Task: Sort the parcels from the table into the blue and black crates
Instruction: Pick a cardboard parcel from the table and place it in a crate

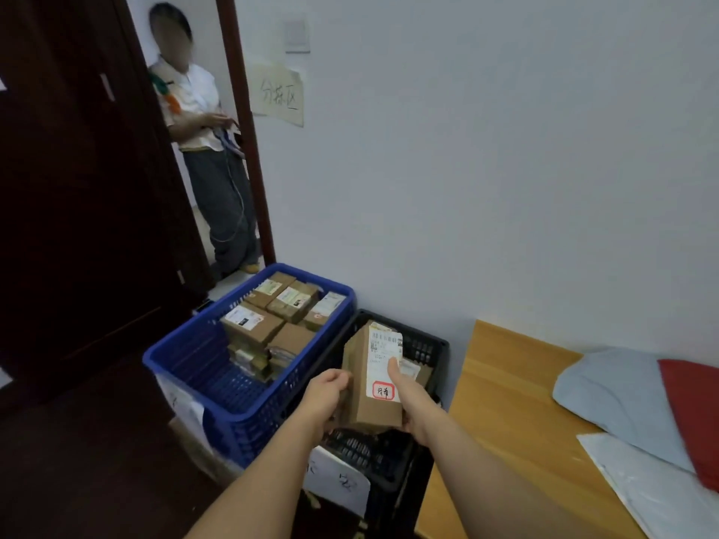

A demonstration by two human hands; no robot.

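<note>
- A bystander (202, 142) stands in the doorway at far left, well apart from the work and touching none of the parcels.
- The blue crate (186, 363) sits left of the black one, their rims touching. Its far half is stacked with brown labelled cartons (272, 309), while the near half shows bare mesh floor.
- The left hand (325, 398) grips the carton's lower left edge, fingers curled round behind it. It hovers over the seam between the two crates.
- The cardboard parcel (369, 383) is held between both hands, directly above the black crate. Its long axis runs away from the person, the far end tipped up. A white shipping label with a red-framed stamp faces the camera.
- The right hand (412, 406) holds the carton's right side and underside, with its thumb laid flat along the label. This hand is over the black crate's opening.
- The black crate (432, 348) lies straight below the parcel, against the wall. At least one other carton shows inside, partly hidden behind the held one.
- Judged from this, the parcel needs only to go down to land in black. Blue would call for a shift to the left.
- The wooden table (505, 402) stands to the right, just beside the black crate. It carries a pale blue poly mailer (607, 390), a red mailer (696, 414) and a white one (653, 488), all unsorted.
</note>
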